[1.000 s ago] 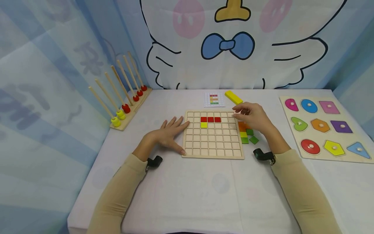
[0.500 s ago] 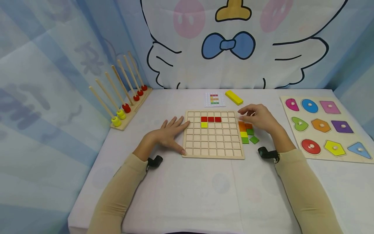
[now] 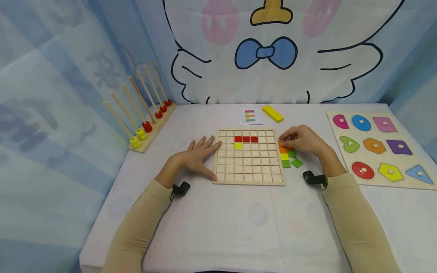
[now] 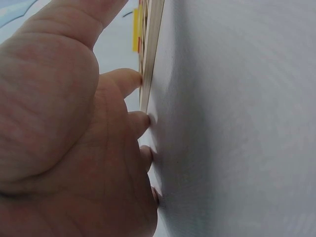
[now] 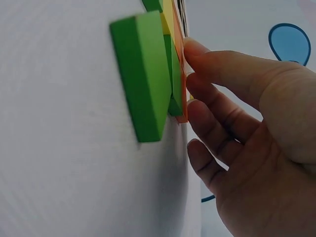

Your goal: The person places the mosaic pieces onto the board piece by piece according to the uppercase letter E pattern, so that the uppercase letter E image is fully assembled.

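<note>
The left hand (image 3: 198,158) lies relaxed, fingers spread, at the left edge of the wooden board (image 3: 248,167). Just right of it, the right hand (image 3: 305,141) has bent fingers at the orange tiles (image 3: 283,150); whether they grip one, I cannot tell.

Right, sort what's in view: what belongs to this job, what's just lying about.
Seemingly in use:
grid board, touched by the left hand
red tiles and yellow tile on it
loose tiles by the right hand
pattern card

Apparently lying about:
yellow bar
bead-peg stand
shape puzzle board
</note>
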Tool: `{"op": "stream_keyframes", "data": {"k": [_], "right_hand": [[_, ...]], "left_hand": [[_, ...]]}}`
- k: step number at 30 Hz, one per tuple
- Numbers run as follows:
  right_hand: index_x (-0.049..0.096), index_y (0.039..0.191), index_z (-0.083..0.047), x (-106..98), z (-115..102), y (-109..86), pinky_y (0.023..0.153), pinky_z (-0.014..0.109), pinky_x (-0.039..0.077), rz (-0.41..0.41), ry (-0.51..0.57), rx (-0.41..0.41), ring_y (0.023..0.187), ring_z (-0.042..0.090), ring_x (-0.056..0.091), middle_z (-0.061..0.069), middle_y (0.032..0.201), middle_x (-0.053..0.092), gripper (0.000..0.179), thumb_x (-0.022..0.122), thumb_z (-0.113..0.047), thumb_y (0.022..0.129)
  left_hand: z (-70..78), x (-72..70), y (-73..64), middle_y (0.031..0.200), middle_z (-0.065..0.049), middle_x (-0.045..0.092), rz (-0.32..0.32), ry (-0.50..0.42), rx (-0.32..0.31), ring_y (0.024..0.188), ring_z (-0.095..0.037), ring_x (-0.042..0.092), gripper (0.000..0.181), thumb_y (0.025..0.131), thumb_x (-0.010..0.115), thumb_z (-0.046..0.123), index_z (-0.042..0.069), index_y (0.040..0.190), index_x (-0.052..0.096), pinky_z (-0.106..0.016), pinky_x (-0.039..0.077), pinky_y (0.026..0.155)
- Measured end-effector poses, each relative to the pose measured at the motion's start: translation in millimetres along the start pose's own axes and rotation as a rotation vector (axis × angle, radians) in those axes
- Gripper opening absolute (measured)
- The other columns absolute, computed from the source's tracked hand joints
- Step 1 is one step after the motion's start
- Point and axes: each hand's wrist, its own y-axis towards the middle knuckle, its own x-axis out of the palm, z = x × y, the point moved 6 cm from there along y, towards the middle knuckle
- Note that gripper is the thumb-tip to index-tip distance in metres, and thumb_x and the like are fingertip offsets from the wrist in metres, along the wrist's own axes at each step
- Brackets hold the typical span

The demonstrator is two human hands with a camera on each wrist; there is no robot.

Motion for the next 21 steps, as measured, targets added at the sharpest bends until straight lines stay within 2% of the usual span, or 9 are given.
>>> {"op": "stream_keyframes", "data": {"k": [14,21], "right_hand": [[0.077,0.120,-0.008,2.0,2.5,0.3,0.079,0.028,0.046,-0.024,0.010,0.017,0.096,0.027,0.053,0.013,0.114,0.068,0.025,0.075,-0.019,0.097],[0.077,0.120,-0.008,1.1,2.7,0.8,0.080,0.032,0.046,0.004,-0.013,0.032,0.097,0.027,0.053,0.012,0.112,0.068,0.024,0.074,-0.019,0.098]], "left_hand": [[0.4,0.4,-0.5,0.175,-0.002,-0.016,0.007,-0.003,0.001,0.161,-0.029,-0.021,0.134,0.070,0.083,0.074,0.033,0.168,0.001,-0.061,-0.013,0.126],[0.8,0.2,-0.9,0.175,-0.003,-0.016,0.007,0.007,0.010,0.161,-0.030,-0.021,0.134,0.071,0.082,0.074,0.033,0.168,0.000,-0.061,-0.012,0.127]]}}
